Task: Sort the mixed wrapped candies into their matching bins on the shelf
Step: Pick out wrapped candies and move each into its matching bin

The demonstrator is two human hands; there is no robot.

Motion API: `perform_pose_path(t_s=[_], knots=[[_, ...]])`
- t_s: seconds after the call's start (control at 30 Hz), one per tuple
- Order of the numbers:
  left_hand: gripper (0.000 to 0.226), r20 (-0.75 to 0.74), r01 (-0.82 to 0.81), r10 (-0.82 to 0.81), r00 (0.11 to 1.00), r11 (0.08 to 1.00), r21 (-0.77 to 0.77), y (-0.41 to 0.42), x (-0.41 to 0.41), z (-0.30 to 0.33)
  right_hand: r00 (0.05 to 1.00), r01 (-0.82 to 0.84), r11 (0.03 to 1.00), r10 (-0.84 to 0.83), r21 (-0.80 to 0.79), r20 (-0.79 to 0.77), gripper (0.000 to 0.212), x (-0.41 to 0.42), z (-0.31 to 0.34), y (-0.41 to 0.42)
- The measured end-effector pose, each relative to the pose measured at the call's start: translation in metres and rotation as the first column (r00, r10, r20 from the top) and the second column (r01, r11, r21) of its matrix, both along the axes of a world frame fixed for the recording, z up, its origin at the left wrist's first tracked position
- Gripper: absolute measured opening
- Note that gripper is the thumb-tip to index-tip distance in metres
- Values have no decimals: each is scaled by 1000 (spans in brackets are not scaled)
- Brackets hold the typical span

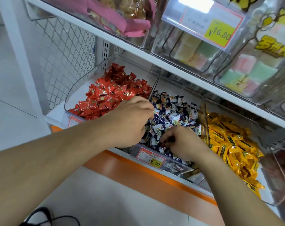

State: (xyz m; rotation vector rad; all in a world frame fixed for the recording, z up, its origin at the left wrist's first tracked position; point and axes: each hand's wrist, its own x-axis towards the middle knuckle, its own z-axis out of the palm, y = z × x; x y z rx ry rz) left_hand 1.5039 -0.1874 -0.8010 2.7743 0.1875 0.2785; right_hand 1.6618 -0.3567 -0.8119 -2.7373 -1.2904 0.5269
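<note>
Three clear bins stand side by side on the low shelf. The left bin [76,88] holds red wrapped candies [109,97]. Blue-and-white candies [172,110] fill the middle bin [202,101], and yellow candies [231,144] fill the right bin [267,198]. Both my hands are inside the middle bin. My left hand [130,121] reaches in from the left with fingers curled down into the blue-and-white pile; what it holds is hidden. My right hand [182,141] pinches a small red candy [163,144] near the bin's front.
A price tag reading 19.90 [150,158] hangs on the middle bin's front. An upper shelf [138,51] overhangs, carrying clear boxes of pastel sweets [195,53] and a 16.80 tag [219,33]. A wire mesh panel [65,54] closes the left side. An orange strip [138,173] edges the shelf base.
</note>
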Motion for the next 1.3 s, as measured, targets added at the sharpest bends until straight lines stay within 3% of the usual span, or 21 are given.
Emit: perform_pose_path(t_s=[0.3, 0.53, 0.67, 0.8, 0.93, 1.07, 1.17, 1.23, 1.3], knots=[[37, 3, 2, -2, 1000, 1000, -5, 0, 1, 0, 999, -19, 1000, 19, -4, -31, 19, 1, 1, 0], [37, -7, 6, -6, 1000, 1000, 0, 0, 0, 0, 998, -16, 1000, 15, -19, -55, 27, 1, 3, -1], [36, -8, 3, -3, 1000, 1000, 7, -1, 1, 1, 997, -17, 999, 20, 43, -79, 30, 3, 2, -3], [37, 6, 6, -6, 1000, 1000, 14, 0, 1, 1, 997, 40, 974, -26, 222, -68, 28, 1, 9, -5], [39, 60, -1, 1, 998, 1000, -1, -1, 1, 3, 970, 187, 872, -93, 451, -223, 18, -6, 24, -7], [48, 195, 12, 13, 981, 992, -128, -5, 0, 12, 823, 431, 707, -54, 561, -565, 13, -16, 39, -4], [29, 234, 29, 61, 970, 932, -362, -12, -4, 26, 702, 504, 644, 83, 576, -707, 21, -26, 47, 0], [16, 257, -3, 115, 960, 916, -401, -11, -6, 36, 640, 530, 620, 156, 579, -753, 25, -30, 51, 0], [11, 278, -101, 219, 936, 918, -382, -2, -10, 44, 635, 541, 607, 159, 583, -756, 17, -27, 51, -3]])
